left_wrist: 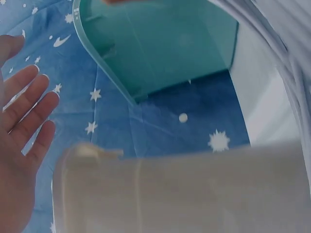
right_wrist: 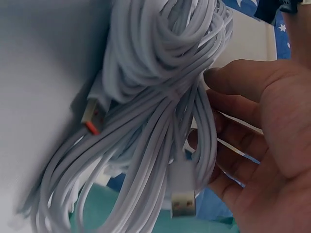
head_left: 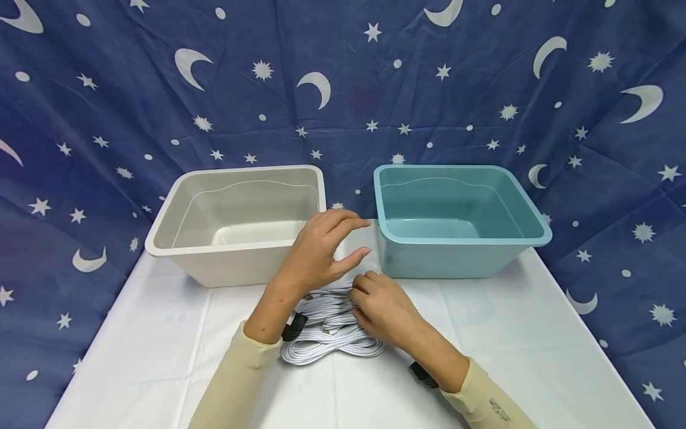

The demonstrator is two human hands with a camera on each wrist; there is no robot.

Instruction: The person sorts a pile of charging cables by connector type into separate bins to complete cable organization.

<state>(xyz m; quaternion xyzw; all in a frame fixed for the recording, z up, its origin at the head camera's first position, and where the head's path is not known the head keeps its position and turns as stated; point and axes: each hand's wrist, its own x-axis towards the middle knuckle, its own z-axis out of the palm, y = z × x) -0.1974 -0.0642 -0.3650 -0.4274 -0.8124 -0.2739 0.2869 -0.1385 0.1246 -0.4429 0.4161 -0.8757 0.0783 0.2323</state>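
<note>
Currently, the white cable bundles (head_left: 332, 325) lie stacked at the lower centre of the head view, and the step in hand appears to be taking hold of one bundle. Each visible coil is wound in flat loops and gathered at its middle; in the right wrist view, one USB plug (right_wrist: 182, 203) hangs at the lower centre and a second, with an orange insert (right_wrist: 93, 124), projects at centre left.

The right hand (head_left: 383, 304) curls its fingers round the side of the loops; thumb pressure cannot be determined. The left hand (head_left: 321, 250) is above the bundles, thumb and fingers apart, holding nothing. The next move likely calls for a firm pinch at the gathered middle and a straight lift, keeping loose plugs from snagging neighbouring loops.

Beyond the hands, a light grey bin (head_left: 230, 265) stands at centre left and a teal bin (head_left: 445, 260) at centre right, both on the white tablecloth (head_left: 139, 357).
</note>
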